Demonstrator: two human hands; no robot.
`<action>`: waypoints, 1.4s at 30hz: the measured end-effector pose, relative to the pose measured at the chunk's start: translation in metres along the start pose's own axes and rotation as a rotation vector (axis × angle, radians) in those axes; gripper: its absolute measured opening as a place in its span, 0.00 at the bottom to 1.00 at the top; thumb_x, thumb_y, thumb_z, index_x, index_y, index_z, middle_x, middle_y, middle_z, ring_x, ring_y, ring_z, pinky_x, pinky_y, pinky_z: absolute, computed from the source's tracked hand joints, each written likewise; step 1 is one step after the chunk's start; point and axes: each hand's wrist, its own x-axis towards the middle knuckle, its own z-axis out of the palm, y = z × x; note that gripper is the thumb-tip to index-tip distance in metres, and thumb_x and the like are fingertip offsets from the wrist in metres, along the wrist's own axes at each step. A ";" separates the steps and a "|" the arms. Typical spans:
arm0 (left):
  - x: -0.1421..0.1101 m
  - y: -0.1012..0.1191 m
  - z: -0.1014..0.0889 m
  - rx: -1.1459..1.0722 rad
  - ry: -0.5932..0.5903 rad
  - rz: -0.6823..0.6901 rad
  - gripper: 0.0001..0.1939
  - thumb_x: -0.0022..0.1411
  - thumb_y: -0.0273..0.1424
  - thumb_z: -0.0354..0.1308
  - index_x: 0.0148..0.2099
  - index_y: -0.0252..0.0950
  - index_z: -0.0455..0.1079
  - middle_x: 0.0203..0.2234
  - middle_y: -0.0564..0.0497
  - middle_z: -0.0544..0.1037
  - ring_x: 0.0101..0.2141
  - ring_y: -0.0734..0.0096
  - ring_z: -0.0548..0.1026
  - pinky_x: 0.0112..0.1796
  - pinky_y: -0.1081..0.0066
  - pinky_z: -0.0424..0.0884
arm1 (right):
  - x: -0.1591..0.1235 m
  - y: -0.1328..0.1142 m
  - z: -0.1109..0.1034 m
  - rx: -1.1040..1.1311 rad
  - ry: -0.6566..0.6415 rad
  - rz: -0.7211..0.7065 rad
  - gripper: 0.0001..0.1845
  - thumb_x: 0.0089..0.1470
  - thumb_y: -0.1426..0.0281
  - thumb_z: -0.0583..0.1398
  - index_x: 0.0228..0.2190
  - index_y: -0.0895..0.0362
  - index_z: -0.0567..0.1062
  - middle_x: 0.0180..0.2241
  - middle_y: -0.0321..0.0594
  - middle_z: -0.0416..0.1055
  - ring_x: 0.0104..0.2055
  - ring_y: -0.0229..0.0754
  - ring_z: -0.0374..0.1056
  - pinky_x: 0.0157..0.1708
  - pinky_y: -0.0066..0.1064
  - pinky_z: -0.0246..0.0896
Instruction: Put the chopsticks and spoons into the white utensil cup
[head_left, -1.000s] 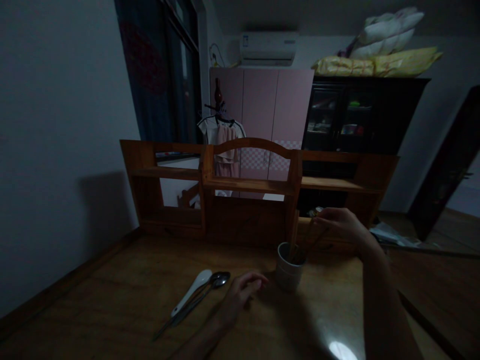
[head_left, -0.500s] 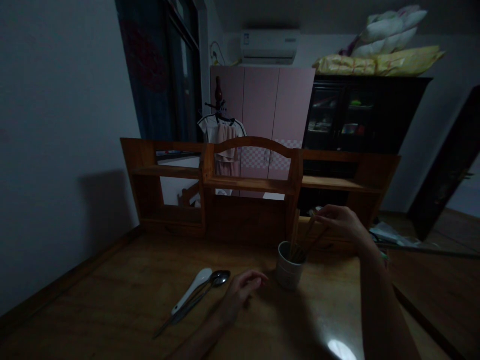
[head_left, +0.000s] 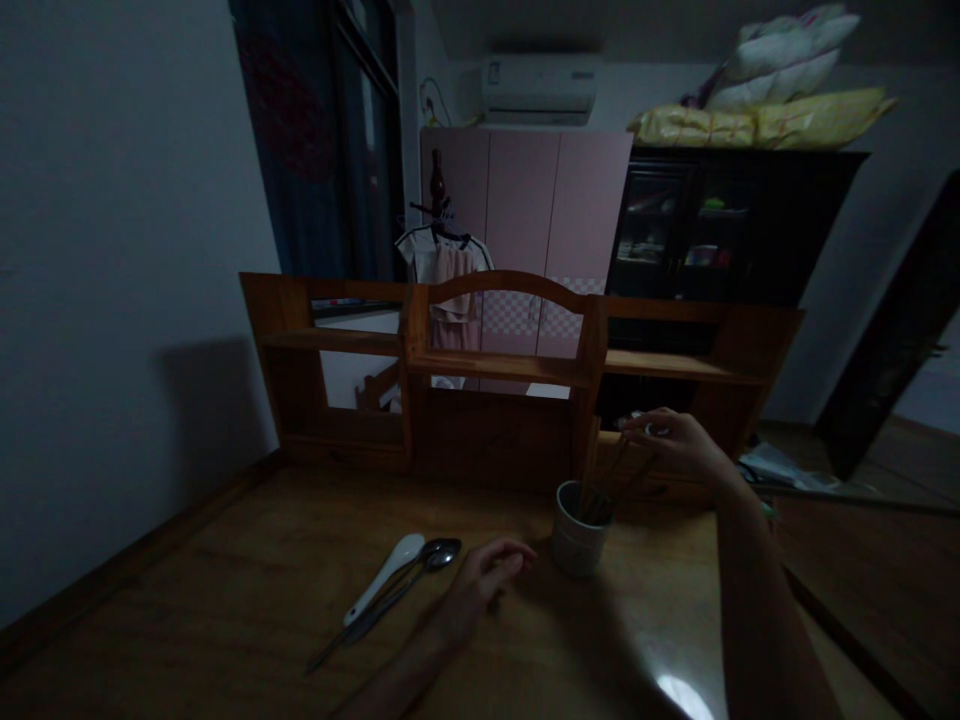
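Observation:
A pale cup (head_left: 576, 545) stands upright on the wooden desk, with several chopsticks (head_left: 590, 468) leaning in it. Above its right side, my right hand (head_left: 675, 440) is closed, fingertips pinched at the upper end of a chopstick whose lower end is in the cup. My left hand (head_left: 487, 580) rests on the desk just left of the cup, fingers loosely curved and apart from the thumb, holding nothing. Left of that hand lie a white spoon (head_left: 385, 580) and dark, shiny metal spoons (head_left: 442, 553), side by side; their handles overlap, so their exact number is unclear.
A wooden shelf unit (head_left: 495, 370) runs along the desk's back edge, behind the cup. The wall (head_left: 127, 400) borders the desk (head_left: 225, 600) on the left. Farther back are a pink wardrobe (head_left: 521, 200), a dark cabinet (head_left: 787, 220) and hanging clothes (head_left: 450, 270). The room is dim.
My right hand has shifted very slightly left, still pinching above the cup. My left hand, the cup and the spoons have stayed in place.

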 end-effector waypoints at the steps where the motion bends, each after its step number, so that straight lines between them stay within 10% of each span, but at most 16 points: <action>1: 0.000 -0.001 0.000 -0.005 0.002 -0.010 0.16 0.62 0.42 0.55 0.44 0.37 0.75 0.39 0.46 0.78 0.41 0.63 0.73 0.36 0.72 0.64 | 0.000 -0.001 0.001 0.021 0.007 0.011 0.18 0.50 0.54 0.63 0.34 0.55 0.81 0.37 0.43 0.75 0.39 0.48 0.71 0.37 0.33 0.64; 19: -0.002 0.003 0.000 0.008 0.013 -0.041 0.16 0.62 0.41 0.55 0.44 0.38 0.75 0.40 0.47 0.77 0.41 0.64 0.73 0.35 0.73 0.64 | 0.002 0.004 0.005 0.361 0.144 0.236 0.23 0.43 0.52 0.66 0.34 0.57 0.81 0.45 0.46 0.75 0.52 0.58 0.66 0.54 0.41 0.55; 42: -0.003 0.008 0.001 0.007 0.001 0.006 0.15 0.62 0.40 0.55 0.44 0.37 0.75 0.39 0.46 0.78 0.42 0.62 0.73 0.36 0.72 0.64 | -0.001 -0.020 0.008 0.465 0.049 0.267 0.21 0.45 0.56 0.66 0.35 0.60 0.77 0.34 0.48 0.78 0.40 0.53 0.74 0.41 0.39 0.68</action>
